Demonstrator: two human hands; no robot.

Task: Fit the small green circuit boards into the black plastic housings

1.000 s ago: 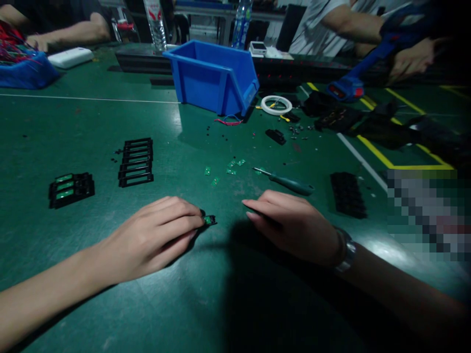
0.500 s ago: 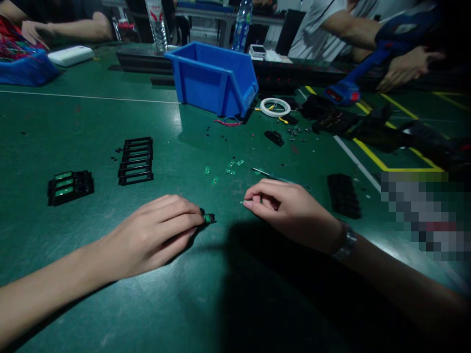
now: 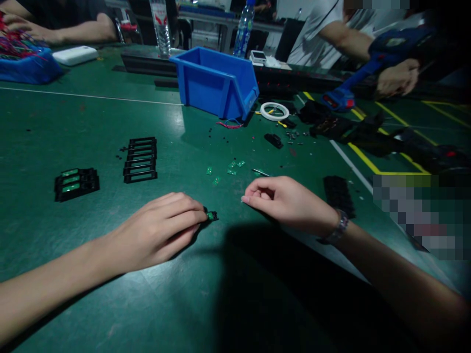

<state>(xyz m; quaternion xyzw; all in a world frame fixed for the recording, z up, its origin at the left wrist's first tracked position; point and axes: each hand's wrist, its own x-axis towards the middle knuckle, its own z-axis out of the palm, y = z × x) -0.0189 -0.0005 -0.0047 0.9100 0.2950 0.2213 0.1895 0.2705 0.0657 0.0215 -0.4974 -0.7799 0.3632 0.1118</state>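
Observation:
My left hand (image 3: 162,230) lies on the green table (image 3: 91,122), fingers pinched on a small black holder with a green chip (image 3: 212,215) that rests on the surface. To its right, my right hand (image 3: 290,201) is curled over a green-handled screwdriver. Only the screwdriver's metal tip (image 3: 260,172) sticks out behind the fingers. A few loose green chips (image 3: 231,169) lie just beyond both hands.
A row of empty black frames (image 3: 140,159) and a group holding green chips (image 3: 76,183) sit at left. A blue bin (image 3: 217,81), a white tape ring (image 3: 274,111) and a black block (image 3: 338,195) lie farther off. Across the table a co-worker's hand (image 3: 397,78) holds a blue tool.
My right hand moved from flat on the table to over the screwdriver and curled round its handle. The left hand stayed put with the small holder.

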